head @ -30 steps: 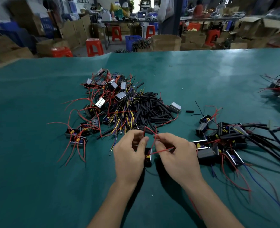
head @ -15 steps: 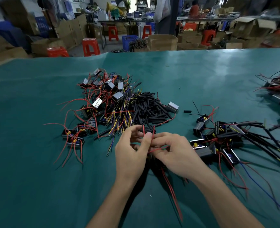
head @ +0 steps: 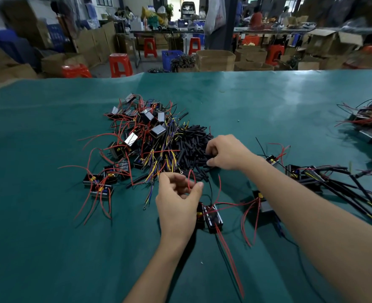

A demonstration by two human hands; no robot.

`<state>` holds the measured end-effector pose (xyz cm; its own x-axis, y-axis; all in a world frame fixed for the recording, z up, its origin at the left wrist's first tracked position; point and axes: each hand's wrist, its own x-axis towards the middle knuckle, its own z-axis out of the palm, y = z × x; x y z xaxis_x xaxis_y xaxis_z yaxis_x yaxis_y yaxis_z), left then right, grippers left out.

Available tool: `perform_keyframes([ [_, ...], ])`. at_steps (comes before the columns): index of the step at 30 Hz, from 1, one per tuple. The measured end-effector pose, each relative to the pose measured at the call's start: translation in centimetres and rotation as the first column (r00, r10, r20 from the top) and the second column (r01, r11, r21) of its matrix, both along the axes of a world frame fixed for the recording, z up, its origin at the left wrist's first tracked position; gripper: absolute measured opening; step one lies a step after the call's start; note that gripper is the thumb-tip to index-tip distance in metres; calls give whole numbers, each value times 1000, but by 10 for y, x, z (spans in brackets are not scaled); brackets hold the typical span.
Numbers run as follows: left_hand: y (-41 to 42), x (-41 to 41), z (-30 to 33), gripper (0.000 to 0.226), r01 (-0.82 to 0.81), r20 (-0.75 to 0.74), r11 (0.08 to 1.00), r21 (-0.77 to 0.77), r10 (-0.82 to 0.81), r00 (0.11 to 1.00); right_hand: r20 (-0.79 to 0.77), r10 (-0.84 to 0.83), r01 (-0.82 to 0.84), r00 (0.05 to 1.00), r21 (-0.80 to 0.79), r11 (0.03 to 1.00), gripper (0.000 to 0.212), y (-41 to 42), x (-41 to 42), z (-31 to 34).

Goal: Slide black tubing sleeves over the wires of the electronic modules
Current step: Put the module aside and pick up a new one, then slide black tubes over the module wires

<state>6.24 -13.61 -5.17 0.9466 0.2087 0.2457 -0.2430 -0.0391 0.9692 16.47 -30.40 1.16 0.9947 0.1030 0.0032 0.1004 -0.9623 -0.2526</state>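
Observation:
My left hand (head: 177,199) pinches the red wires (head: 191,180) of a small black module (head: 211,217) that rests on the green table beside my wrist. My right hand (head: 226,153) is stretched out onto the heap of short black tubing sleeves (head: 191,147), fingers curled among them; whether a sleeve is gripped is hidden. To the left of the sleeves lies a tangle of modules with red, yellow and blue wires (head: 141,136). Modules with black sleeves on their wires (head: 325,178) lie to the right, partly behind my right forearm.
The green table cover (head: 49,248) spreads wide in front and to the left. Another bundle of wired modules (head: 368,119) lies at the far right edge. Beyond the table stand cardboard boxes (head: 215,60), red stools (head: 119,64) and people at benches.
My right hand let go of the red wires and moved forward to the sleeve heap. The module came to rest on the table; my left hand kept hold of its wires.

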Motion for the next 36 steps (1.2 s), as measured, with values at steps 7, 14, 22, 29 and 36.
perform_keyframes([
  [7,0,-2,0,21,-14,43,992,123,9,999,18,-27,26,999,59,998,12,-2,2,-5],
  [14,-1,-4,4,22,-17,101,988,151,1,995,60,-5,3,998,37,999,17,-5,-5,-7],
  [22,-3,-5,4,19,38,106,990,135,-52,993,-44,-125,95,991,895,435,22,5,-65,-3],
  [29,-2,-5,2,13,54,118,975,215,-81,990,-113,-238,184,965,935,302,21,18,-93,-18],
  [36,-3,-7,1,11,93,116,981,169,-113,987,37,-114,36,993,815,578,21,20,-100,-24],
])
